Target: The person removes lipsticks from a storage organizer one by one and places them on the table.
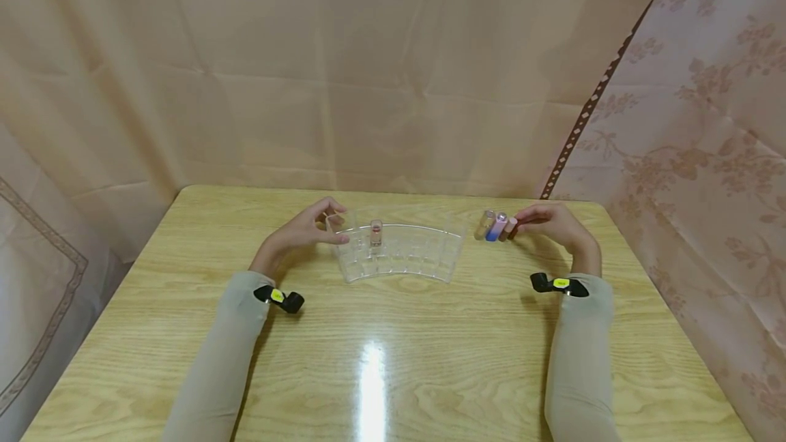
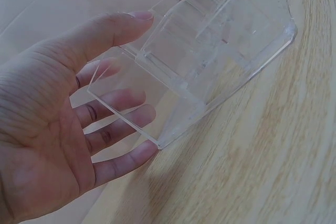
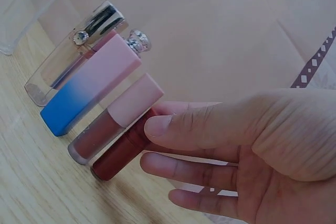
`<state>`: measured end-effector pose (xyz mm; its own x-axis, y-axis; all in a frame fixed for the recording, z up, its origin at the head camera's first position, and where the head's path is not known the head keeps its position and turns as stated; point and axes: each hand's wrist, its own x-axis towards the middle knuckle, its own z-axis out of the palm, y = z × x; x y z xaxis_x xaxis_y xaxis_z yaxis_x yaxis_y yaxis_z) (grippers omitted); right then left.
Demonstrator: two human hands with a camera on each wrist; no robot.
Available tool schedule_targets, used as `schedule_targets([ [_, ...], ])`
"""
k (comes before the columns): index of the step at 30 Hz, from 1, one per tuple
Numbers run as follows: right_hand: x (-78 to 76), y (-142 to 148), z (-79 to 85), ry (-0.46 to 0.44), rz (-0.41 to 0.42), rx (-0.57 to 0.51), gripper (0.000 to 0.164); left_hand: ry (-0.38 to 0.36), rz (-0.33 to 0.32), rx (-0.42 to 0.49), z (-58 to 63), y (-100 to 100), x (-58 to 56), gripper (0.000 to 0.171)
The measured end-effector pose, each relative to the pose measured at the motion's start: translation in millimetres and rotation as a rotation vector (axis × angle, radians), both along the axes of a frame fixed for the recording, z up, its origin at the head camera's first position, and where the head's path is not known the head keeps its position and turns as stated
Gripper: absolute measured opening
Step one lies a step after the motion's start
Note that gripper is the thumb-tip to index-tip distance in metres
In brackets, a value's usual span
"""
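A clear organiser stands on the worktop toward its far edge, about midway between the left and right edges. It is a curved tray of small compartments, and one tube stands upright in a compartment near its left end. The left hand is at the organiser's left end. In the left wrist view its fingers are spread and nearly straight, lying against the clear end wall, with the thumb along the upper edge; the hand is open wide and does not close round anything.

Nearer the far right corner, four tubes lie side by side on the worktop, touching or almost touching one another, well apart from the organiser. From left to right in the right wrist view they are a clear tube with a silver cap, a pink-to-blue tube, a brown gloss with a pale pink cap and a dark red tube. The right hand is just right of this row. Its thumb and a finger pinch the cap end of the dark red tube, the rightmost of the row, which lies on the wood; the other fingers are loosely extended below.

Draped beige cloth hangs behind the worktop, and a flowered curtain hangs beyond its right edge.
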<state>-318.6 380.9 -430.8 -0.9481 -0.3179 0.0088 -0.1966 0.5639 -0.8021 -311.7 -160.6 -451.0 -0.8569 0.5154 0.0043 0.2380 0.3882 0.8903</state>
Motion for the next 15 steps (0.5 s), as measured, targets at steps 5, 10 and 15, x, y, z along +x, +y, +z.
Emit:
schedule_targets([
  [5,0.0,-0.8,-0.1,-0.024,-0.011,0.054,0.036,-0.006,0.004,-0.004,-0.4,0.3,0.6,0.058],
  [10,1.0,-1.3,1.0,-0.044,-0.018,0.064,0.036,-0.017,0.011,-0.002,0.0,0.8,0.8,0.058],
  [15,2.1,-2.0,2.0,-0.055,-0.019,0.068,0.034,-0.019,0.016,-0.008,-0.7,0.6,-0.4,0.058],
])
